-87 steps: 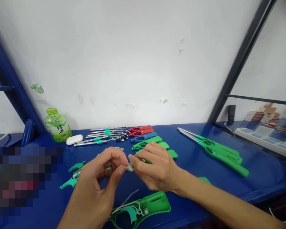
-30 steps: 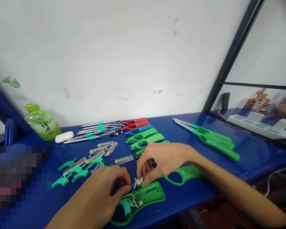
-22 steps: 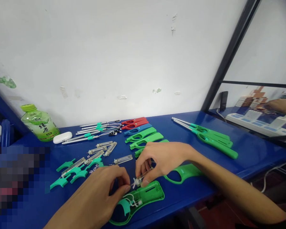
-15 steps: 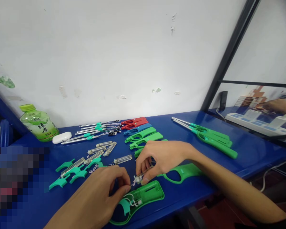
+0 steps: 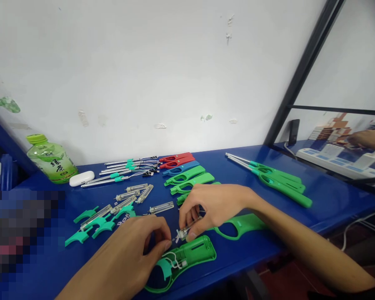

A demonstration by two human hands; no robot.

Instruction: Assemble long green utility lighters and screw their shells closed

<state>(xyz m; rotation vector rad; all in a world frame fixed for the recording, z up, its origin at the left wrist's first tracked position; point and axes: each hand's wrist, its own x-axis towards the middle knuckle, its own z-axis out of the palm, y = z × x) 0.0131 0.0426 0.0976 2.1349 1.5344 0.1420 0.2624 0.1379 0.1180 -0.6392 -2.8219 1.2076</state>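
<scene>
My right hand (image 5: 203, 210) holds a clear lighter fuel tank (image 5: 183, 233) between thumb and fingers, its nozzle end pointing left. Facing that end, my left hand (image 5: 154, 239) is closed in a pinch; whatever its fingertips grip is too small to make out. Just below both hands lies an open green lighter handle shell (image 5: 203, 253), hollow side up. Inside it are a teal trigger (image 5: 165, 268) and white wires (image 5: 177, 260). My left hand covers part of the shell's left end. Another green handle shell (image 5: 250, 225) lies under my right wrist.
Several clear tanks (image 5: 161, 207) and teal triggers (image 5: 103, 228) lie left of centre. Behind them are metal lighter tubes (image 5: 112, 171), red shells (image 5: 184, 158) and a blue shell (image 5: 181, 169). Green lighters (image 5: 281, 187) lie right; a bottle (image 5: 51, 162) stands left. Another person's hand (image 5: 367, 139) shows far right.
The fuel tank has shifted very slightly right, away from my left fingertips. Both hands keep nearly the same pose, and the other things stay in place.
</scene>
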